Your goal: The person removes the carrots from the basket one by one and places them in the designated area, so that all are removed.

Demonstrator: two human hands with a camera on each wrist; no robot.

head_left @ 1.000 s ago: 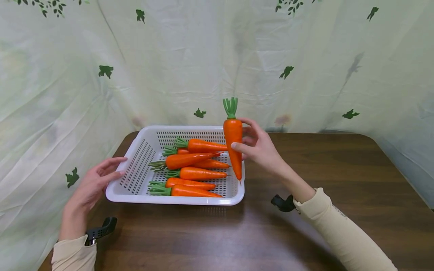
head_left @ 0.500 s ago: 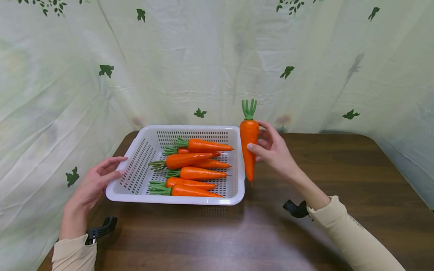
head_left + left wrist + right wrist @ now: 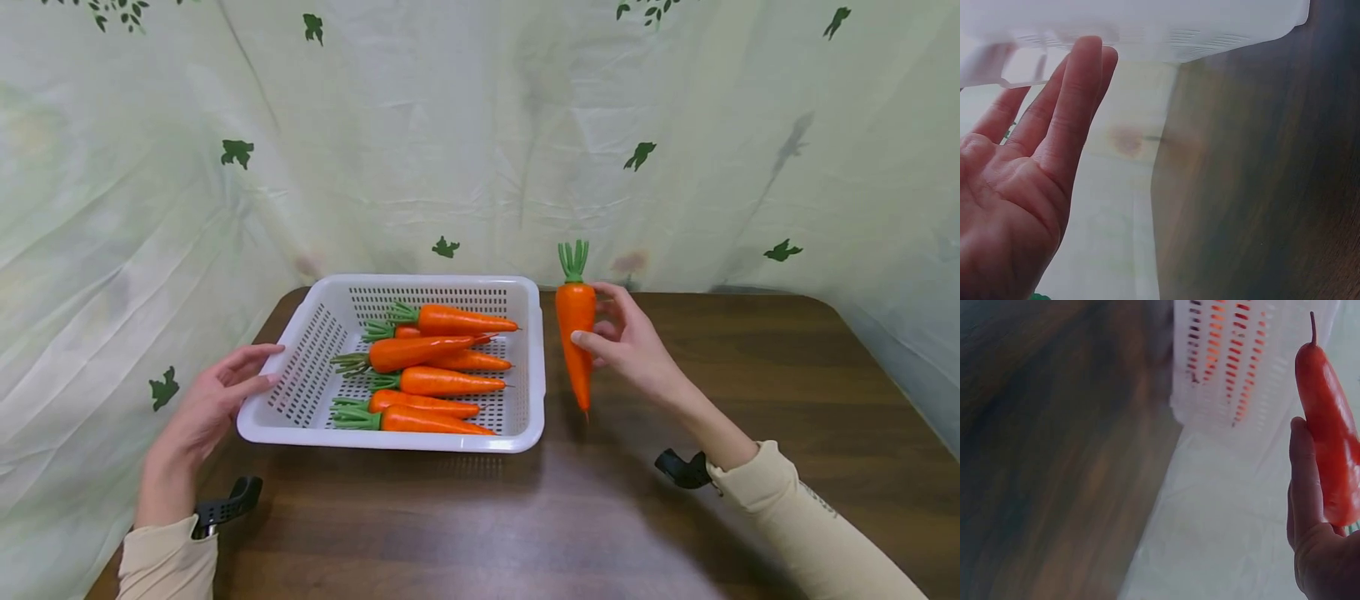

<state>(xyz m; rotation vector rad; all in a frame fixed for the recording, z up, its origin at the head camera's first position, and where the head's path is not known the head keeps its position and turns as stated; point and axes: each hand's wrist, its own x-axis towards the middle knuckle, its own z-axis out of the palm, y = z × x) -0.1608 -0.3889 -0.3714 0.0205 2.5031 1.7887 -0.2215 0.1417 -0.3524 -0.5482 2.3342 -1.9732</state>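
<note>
My right hand (image 3: 637, 350) pinches an orange carrot (image 3: 576, 317) between thumb and fingers, just right of the basket. The carrot is upright, green stem stubs on top and its tip pointing down near the tabletop. In the right wrist view the carrot (image 3: 1330, 431) lies against the fingers (image 3: 1305, 481). A white perforated plastic basket (image 3: 390, 441) holds several more carrots (image 3: 450, 382), lying sideways with their tips to the right. At its left rim, my left hand (image 3: 202, 412) touches the edge; the left wrist view shows the fingers (image 3: 1072, 100) straight against the basket wall (image 3: 1147, 25).
Beneath everything is a dark brown wooden table (image 3: 720, 358), stretching right of the basket and in front of it. A pale curtain (image 3: 405, 150) with green leaf prints hangs behind the table and along its left side.
My right hand has carried the carrot rightward, from over the basket's right rim to beside it, and slightly lower. The left hand has stayed at the basket's left edge.
</note>
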